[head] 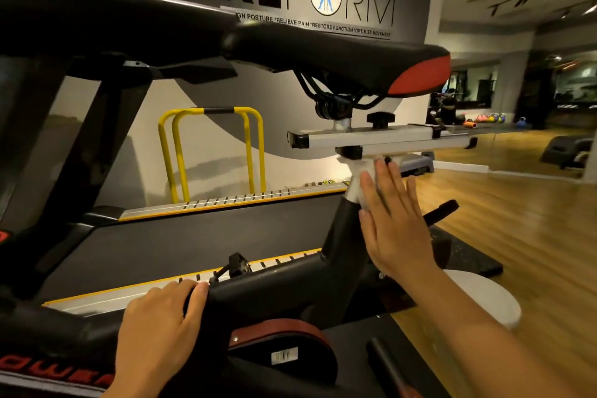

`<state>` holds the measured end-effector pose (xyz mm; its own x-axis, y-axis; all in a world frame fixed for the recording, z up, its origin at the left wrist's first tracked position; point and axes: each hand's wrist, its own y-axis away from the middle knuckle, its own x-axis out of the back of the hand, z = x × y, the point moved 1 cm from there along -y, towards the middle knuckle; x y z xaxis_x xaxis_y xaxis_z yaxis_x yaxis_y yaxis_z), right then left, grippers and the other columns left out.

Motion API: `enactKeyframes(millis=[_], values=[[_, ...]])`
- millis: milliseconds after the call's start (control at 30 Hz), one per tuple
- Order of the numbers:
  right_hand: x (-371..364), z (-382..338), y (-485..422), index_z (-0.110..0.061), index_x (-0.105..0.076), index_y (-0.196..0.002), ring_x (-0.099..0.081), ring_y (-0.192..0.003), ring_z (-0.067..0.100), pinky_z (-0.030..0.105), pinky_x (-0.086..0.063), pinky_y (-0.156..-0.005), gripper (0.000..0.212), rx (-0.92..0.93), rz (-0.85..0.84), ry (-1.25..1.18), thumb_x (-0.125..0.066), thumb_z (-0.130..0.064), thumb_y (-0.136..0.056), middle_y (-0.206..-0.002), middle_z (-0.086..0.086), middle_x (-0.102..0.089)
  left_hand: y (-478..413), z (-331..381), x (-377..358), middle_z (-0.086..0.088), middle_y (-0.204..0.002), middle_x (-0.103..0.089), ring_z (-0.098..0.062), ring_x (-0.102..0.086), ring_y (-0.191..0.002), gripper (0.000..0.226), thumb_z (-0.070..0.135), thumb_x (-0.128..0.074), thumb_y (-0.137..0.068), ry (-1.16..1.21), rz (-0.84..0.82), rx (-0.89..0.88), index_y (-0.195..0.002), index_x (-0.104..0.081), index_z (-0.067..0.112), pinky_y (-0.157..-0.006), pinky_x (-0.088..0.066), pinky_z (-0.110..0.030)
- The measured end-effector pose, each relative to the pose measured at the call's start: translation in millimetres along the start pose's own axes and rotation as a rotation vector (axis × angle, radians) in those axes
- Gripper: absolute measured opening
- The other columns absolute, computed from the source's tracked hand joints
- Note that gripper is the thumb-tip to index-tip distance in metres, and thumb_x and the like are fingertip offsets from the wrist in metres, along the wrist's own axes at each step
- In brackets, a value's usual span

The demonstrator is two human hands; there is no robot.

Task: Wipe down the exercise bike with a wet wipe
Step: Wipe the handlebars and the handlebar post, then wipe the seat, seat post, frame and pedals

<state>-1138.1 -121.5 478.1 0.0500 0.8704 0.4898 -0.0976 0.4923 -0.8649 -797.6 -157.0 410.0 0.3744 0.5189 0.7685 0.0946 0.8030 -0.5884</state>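
The exercise bike's black frame fills the lower middle, its black-and-red saddle up above on a silver slider rail. My right hand lies flat with straight fingers against the seat post, pressing a white wet wipe onto the post just under the rail. My left hand grips the bike's frame tube lower left, thumb curled over its top edge. A pedal shows behind the frame.
A treadmill with a dark belt and yellow-edged side rails runs right behind the bike. A yellow bar frame stands by the wall. Wooden floor stretches right, with a white round object on it near my forearm.
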Motion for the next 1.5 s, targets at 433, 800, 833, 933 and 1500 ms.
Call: enactKeyframes(millis=[433,800,833,933,1500], values=[[130.7,-11.4,-72.5,0.002,-0.066,-0.114,-0.054,-0.094,0.019,0.003,-0.036,-0.090,0.023,0.045,0.612,-0.157,-0.058,-0.003,-0.093,-0.109,0.024,-0.061,-9.7,5.0,-2.6,0.012,-0.062,-0.057,-0.009,-0.046,-0.056,0.019,0.041,-0.056,-0.090,-0.094,-0.015,0.050,-0.073,-0.065,0.038,-0.055,-0.027,-0.027],[126.9,-78.4,-190.0,-0.004,-0.064,-0.112,-0.050,-0.107,0.024,0.029,-0.041,-0.090,0.024,-0.013,0.207,-0.189,-0.050,-0.009,-0.093,-0.111,0.012,-0.058,-22.9,3.6,12.6,0.018,-0.117,-0.059,0.002,-0.054,-0.109,0.025,0.061,-0.016,-0.098,0.012,-0.269,-0.018,-0.100,-0.040,0.053,-0.096,-0.041,-0.019],[129.6,-72.8,-198.2,-0.004,-0.065,-0.109,-0.049,-0.108,0.025,0.032,-0.041,-0.092,0.026,-0.003,0.156,-0.120,-0.045,-0.013,-0.095,-0.109,0.012,-0.059,-23.5,2.8,11.6,0.019,-0.113,-0.059,0.003,-0.054,-0.106,0.024,0.061,-0.016,-0.098,0.011,-0.276,-0.014,-0.094,-0.038,0.052,-0.093,-0.041,-0.018],[140.3,-36.0,-207.7,-0.012,-0.057,-0.080,-0.051,-0.082,0.024,0.043,-0.042,-0.083,0.036,-0.146,-0.013,0.150,-0.033,-0.035,-0.094,-0.083,0.007,-0.056,-24.9,1.9,11.1,0.017,-0.099,-0.061,0.005,-0.053,-0.094,0.033,0.061,-0.018,-0.098,-0.031,-0.268,0.015,-0.080,-0.042,0.047,-0.083,-0.039,-0.017],[158.2,35.3,-244.4,-0.028,-0.044,-0.084,-0.054,-0.082,0.021,0.038,-0.040,-0.075,0.023,-0.151,-0.793,-0.110,-0.031,-0.026,-0.102,-0.075,-0.011,-0.043,-68.1,60.6,85.3,0.002,-0.140,-0.055,-0.019,-0.048,-0.132,0.022,0.040,-0.037,-0.103,0.100,-0.679,0.481,-0.109,-0.058,0.038,-0.106,-0.035,-0.028]])
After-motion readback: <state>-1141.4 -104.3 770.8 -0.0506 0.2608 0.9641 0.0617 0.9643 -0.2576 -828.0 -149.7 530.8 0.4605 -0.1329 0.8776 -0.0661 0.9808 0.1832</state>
